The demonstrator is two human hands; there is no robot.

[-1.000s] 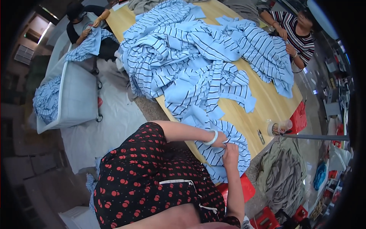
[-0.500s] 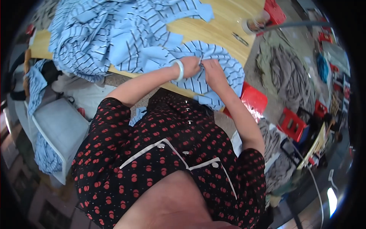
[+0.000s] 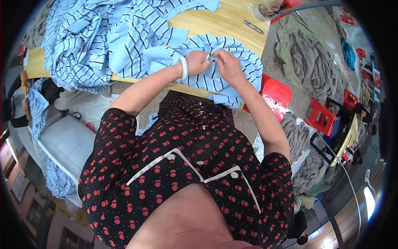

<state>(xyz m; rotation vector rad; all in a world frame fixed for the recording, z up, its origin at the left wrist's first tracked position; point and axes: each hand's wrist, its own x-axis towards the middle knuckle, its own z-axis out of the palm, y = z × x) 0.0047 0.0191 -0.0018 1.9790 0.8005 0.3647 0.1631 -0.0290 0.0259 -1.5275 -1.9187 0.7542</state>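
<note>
A light-blue garment (image 3: 242,62) with dark stripes lies bunched at the front edge of a wooden table (image 3: 207,21). My left hand (image 3: 197,62), below a pale bangle (image 3: 183,68), pinches a bit of its cloth. Close beside it on the right, my right hand (image 3: 229,66) also grips the cloth between thumb and fingers. The fingertips nearly meet over a small fold; what exactly lies between them is too small to make out. Part of the garment hangs over the table edge.
A large heap of the same striped cloth (image 3: 78,50) covers the table's left. Thread snips (image 3: 253,27) and a clear cup of small tools (image 3: 264,12) are at the far right. A red stool (image 3: 275,95) stands right of the table, a grey plastic bin (image 3: 66,137) left.
The whole view has shifted slightly. My fingertips have moved a little on the fold, with my right hand's fingers more bent; both hands stay on the garment.
</note>
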